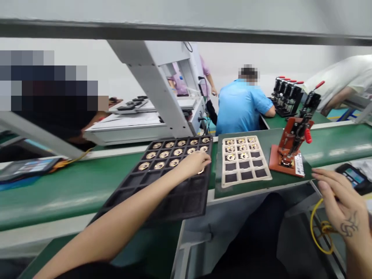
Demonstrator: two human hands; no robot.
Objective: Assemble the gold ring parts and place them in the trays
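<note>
Gold ring part (201, 171): in the black tray, third row from the far edge, right-hand side, just under the left hand (194, 163). Small, open-centred, shiny. Judged light and stiff, perhaps slick on smooth faces; fine detail could bend or scratch. Best hold: a light pinch on opposite outer edges, straight up from the pocket.

Left hand: fingers drawn close together, tips at the part; contact hidden, cannot tell whether it is gripped. Right hand (341, 201): fingers extended, thumb apart, nothing seen in its grasp; just right of the clamp fixture.

Black tray (188, 203): matte, square pockets; similar rings in the far rows, near rows without them. Looks like thin moulded plastic, likely to flex.

White tray (247, 182): right of the black one, rounded corners, raised pale ribs, three pockets across. Eight rings at the far end; dark pocket floors nearer.

Clamp fixture (273, 162): orange-red flat base, dark linkage, glossy red grips; looks heavy and rigid. It stands on a dark green mat (219, 182), smooth and flat. Farther left, green work surface (72, 197), with a soft sheen.
</note>
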